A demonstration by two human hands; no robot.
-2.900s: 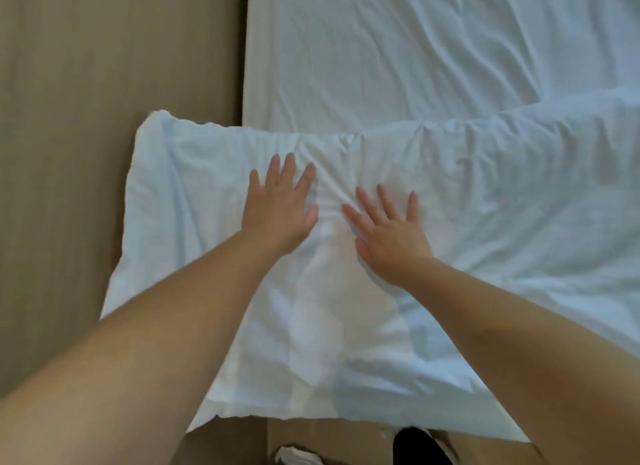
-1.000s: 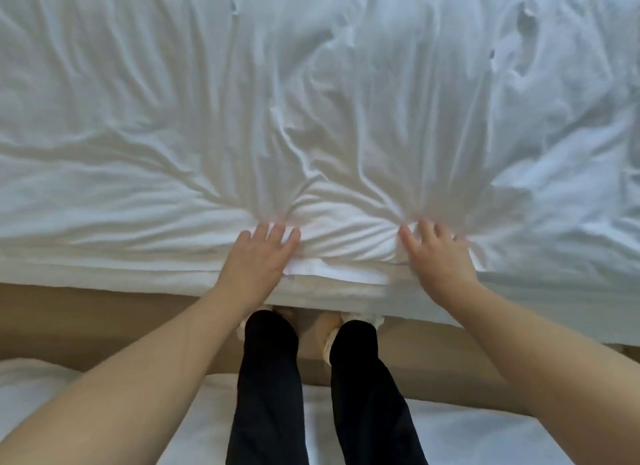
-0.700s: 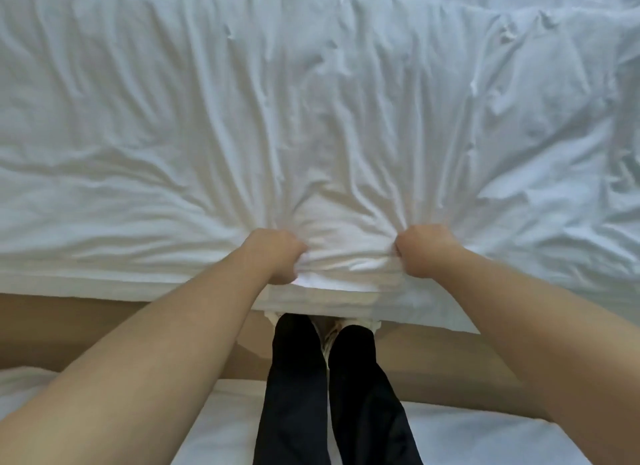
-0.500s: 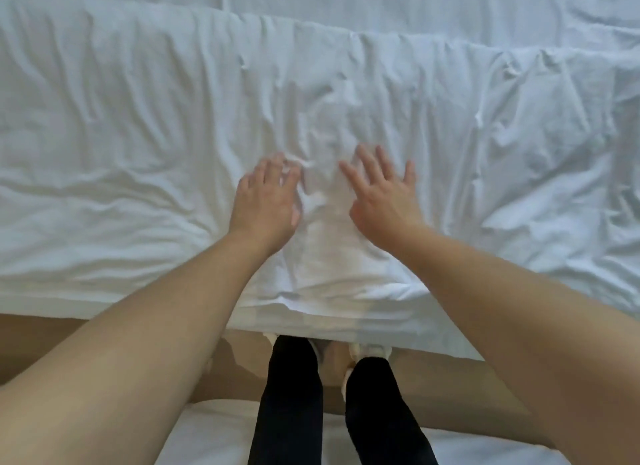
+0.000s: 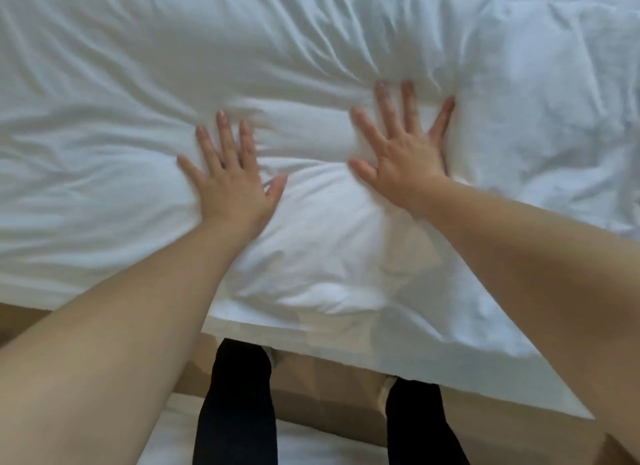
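Note:
A white wrinkled duvet [image 5: 121, 100] covers the bed and fills most of the head view. My left hand [image 5: 232, 177] lies flat on it left of centre, fingers spread and straight. My right hand [image 5: 405, 145] presses flat on it a little farther up and to the right, fingers also spread. Creases bunch up just beyond my right fingertips. Neither hand holds any cloth. The duvet's near edge [image 5: 311, 329] hangs over the bed side in front of me.
My legs in black trousers [image 5: 239, 402] stand on a tan floor [image 5: 329, 392] close to the bed. Another white bedding surface [image 5: 311, 447] shows at the bottom edge behind my legs.
My hands gripped the duvet near its edge, then let go and moved up onto it. Since half a second ago they have slid apart, fingers spread wider, the right hand farther right.

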